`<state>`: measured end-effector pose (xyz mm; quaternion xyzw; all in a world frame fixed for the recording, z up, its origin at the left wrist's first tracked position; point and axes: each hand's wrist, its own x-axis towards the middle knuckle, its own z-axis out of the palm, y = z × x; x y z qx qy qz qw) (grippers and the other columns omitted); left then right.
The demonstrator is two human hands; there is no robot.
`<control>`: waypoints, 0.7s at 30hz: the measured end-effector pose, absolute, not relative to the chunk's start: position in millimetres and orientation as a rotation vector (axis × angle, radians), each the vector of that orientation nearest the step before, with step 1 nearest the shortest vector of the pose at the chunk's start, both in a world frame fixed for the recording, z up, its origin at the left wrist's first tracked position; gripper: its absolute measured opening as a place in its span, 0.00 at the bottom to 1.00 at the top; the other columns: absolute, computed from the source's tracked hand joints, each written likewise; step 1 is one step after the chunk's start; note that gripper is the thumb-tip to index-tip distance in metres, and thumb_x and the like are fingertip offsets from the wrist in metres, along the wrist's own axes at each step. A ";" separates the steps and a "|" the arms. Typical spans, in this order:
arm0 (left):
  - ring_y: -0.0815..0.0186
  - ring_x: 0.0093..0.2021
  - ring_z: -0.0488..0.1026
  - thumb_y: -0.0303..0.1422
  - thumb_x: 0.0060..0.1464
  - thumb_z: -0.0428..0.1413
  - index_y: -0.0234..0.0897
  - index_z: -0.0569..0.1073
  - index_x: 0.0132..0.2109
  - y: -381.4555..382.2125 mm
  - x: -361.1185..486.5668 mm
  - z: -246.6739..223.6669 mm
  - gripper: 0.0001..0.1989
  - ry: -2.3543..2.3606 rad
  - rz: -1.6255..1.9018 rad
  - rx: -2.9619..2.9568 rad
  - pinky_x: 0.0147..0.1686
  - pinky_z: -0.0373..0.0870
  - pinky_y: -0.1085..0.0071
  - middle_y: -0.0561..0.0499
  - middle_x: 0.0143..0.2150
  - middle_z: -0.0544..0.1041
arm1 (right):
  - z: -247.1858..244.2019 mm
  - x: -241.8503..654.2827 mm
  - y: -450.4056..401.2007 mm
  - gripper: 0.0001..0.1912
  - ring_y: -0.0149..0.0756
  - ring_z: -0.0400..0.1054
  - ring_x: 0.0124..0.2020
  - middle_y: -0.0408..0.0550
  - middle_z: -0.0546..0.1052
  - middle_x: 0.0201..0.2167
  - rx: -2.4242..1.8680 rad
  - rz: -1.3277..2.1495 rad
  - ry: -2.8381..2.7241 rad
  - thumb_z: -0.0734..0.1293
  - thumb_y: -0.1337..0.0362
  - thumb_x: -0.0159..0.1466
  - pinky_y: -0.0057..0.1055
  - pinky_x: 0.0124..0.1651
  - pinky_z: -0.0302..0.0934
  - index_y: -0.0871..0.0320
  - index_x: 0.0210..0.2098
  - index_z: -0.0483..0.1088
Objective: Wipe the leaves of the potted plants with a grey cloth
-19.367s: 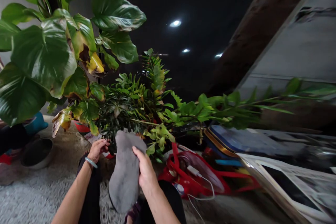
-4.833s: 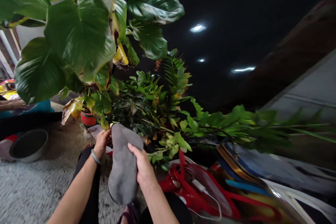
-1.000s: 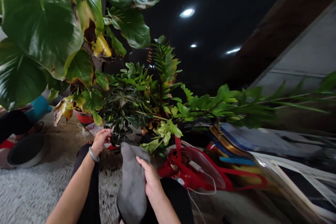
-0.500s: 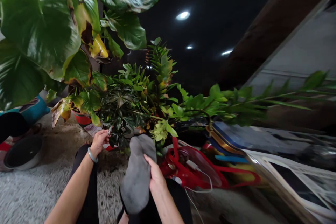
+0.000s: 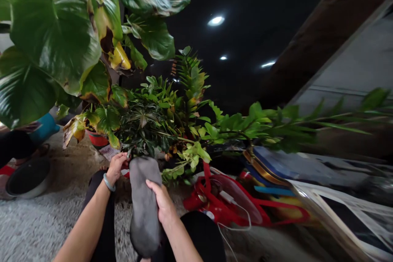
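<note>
Holding the grey sole-shaped piece by its right edge, the right hand is closed on it, thumb laid flat across the upper face and the fingers out of sight behind. The left hand has its thumb and fingertips drawn together in a pinch, just beside the top left corner of the piece; I can't tell whether anything thin is caught between them. A pale bangle circles the left wrist.

The piece stands tilted above the gap between the wearer's dark-clothed knees, its broad face toward the wearer, over rough grey ground. Just past the hands, dark-leaved greenery fills the middle, with a paper lying close to the left hand and a red pot beyond it. Big glossy leaves hang over at the left, one of them yellow and brown.

Farther left, a round basin sits on the ground near another person's dark-clothed leg. By the wearer's right knee there's a red bag, with a white cable trailing from a white plug over it.
</note>
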<state>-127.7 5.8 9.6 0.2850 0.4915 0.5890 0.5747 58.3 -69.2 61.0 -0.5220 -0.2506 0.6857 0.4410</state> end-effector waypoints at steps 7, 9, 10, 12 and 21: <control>0.72 0.21 0.65 0.39 0.37 0.66 0.35 0.74 0.31 6.9 -131.6 8.1 0.14 1.157 1.382 0.642 0.22 0.61 0.75 0.53 0.26 0.73 | 67.1 67.7 -67.2 0.20 0.47 0.77 0.29 0.50 0.82 0.25 -1.303 1.667 -0.624 0.77 0.55 0.40 0.38 0.36 0.69 0.61 0.29 0.79; 0.72 0.21 0.65 0.41 0.38 0.66 0.35 0.73 0.30 6.4 -130.3 8.4 0.16 1.163 1.376 0.645 0.22 0.61 0.75 0.52 0.26 0.74 | 82.4 69.3 -57.8 0.22 0.46 0.76 0.29 0.48 0.83 0.26 -1.259 1.596 -0.616 0.78 0.56 0.39 0.37 0.36 0.69 0.60 0.32 0.79; 0.72 0.21 0.64 0.42 0.38 0.66 0.35 0.73 0.30 6.1 -129.3 8.7 0.16 1.164 1.374 0.645 0.22 0.61 0.75 0.52 0.26 0.74 | 87.3 68.7 -54.5 0.22 0.46 0.76 0.29 0.48 0.83 0.26 -1.250 1.567 -0.608 0.78 0.56 0.39 0.37 0.36 0.68 0.60 0.33 0.79; 0.72 0.21 0.64 0.43 0.38 0.66 0.36 0.73 0.29 5.8 -126.6 9.3 0.17 1.161 1.364 0.646 0.22 0.61 0.74 0.52 0.26 0.74 | 88.2 64.7 -52.9 0.22 0.45 0.76 0.29 0.47 0.82 0.26 -1.253 1.542 -0.619 0.78 0.56 0.39 0.37 0.35 0.68 0.60 0.32 0.78; 0.70 0.22 0.64 0.42 0.40 0.65 0.37 0.74 0.29 7.6 -122.4 7.9 0.14 1.137 1.345 0.635 0.21 0.59 0.74 0.52 0.26 0.72 | 51.6 58.6 -74.0 0.17 0.45 0.75 0.31 0.47 0.82 0.25 -1.505 1.562 -0.691 0.77 0.56 0.40 0.36 0.35 0.68 0.57 0.28 0.76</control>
